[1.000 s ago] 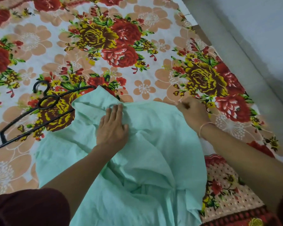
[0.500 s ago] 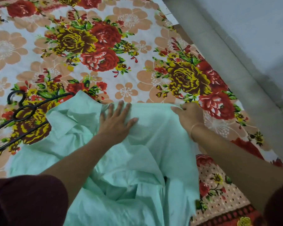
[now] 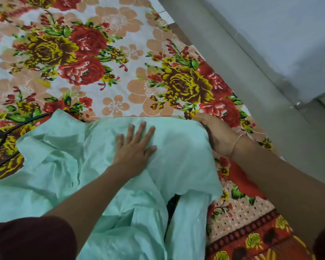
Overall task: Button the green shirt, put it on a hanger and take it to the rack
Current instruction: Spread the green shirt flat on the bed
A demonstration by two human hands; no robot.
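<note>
The pale green shirt (image 3: 180,147) lies crumpled on the flowered bed sheet, spreading from the lower left to the middle. My left hand (image 3: 134,147) lies flat on the shirt's upper part with its fingers straight and spread. My right hand (image 3: 217,134) grips the shirt's right edge with curled fingers. A black hanger (image 3: 6,139) rests on the sheet at the far left, its right arm tucked under the shirt's edge and much of it out of frame.
The flowered bed sheet (image 3: 111,76) covers the bed, whose right edge runs diagonally. Beyond that edge are a grey floor strip (image 3: 251,76) and a pale wall (image 3: 289,34).
The view shifted so the hanger slid toward the left edge. My left hand slid rightward across the shirt, flattening it. My right hand drew the shirt's edge out to the right.
</note>
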